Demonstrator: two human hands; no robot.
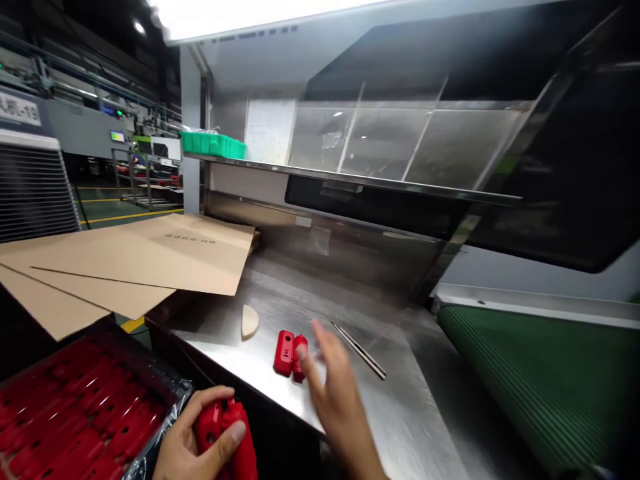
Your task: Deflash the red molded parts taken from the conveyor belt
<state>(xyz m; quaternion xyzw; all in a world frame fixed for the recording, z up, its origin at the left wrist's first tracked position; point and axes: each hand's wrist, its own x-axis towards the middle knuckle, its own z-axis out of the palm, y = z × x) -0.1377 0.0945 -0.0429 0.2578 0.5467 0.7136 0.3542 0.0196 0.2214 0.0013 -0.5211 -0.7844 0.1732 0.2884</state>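
At the bottom of the view, my left hand (pixel 197 440) is wrapped round red plastic parts (pixel 243 443), held in front of the table edge. My right hand (pixel 335 387) is above the steel table (pixel 405 413), its fingers apart and slightly blurred, with nothing in it. Just left of its fingertips, two red pieces (pixel 284 352) lie side by side on the table. A thin metal tool (pixel 360 351) rests to the right of the hand. Further left lies a cream half-round piece (pixel 249 322).
A box of red parts (pixel 75 407) with plastic lining stands at lower left. Cardboard sheets (pixel 150 260) overhang the table's left end. A green bin (pixel 213 145) sits on the shelf (pixel 360 180). On the right is a green conveyor belt (pixel 540 380).
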